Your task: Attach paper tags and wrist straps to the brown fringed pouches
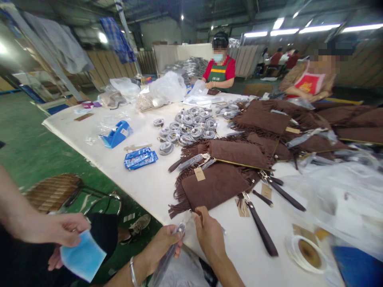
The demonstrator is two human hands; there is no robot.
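My left hand (163,242), a bangle on its wrist, is closed on a long clear plastic sleeve (165,261) with something grey inside, held at the table's near edge. My right hand (210,233) is closed beside it, fingertips pinched at the sleeve's upper end, right below a brown fringed suede bag (215,185) that lies flat with a paper tag (199,173). Dark brown straps (262,233) lie to the right of my right hand.
More brown fringed bags (263,119) cover the white table (143,183), along with a pile of grey coiled straps (188,125), a blue tape dispenser (117,134), blue packets (140,158) and a tape roll (308,252). Another person's hand (62,229) at left holds a blue cloth. Two aproned workers sit across the table.
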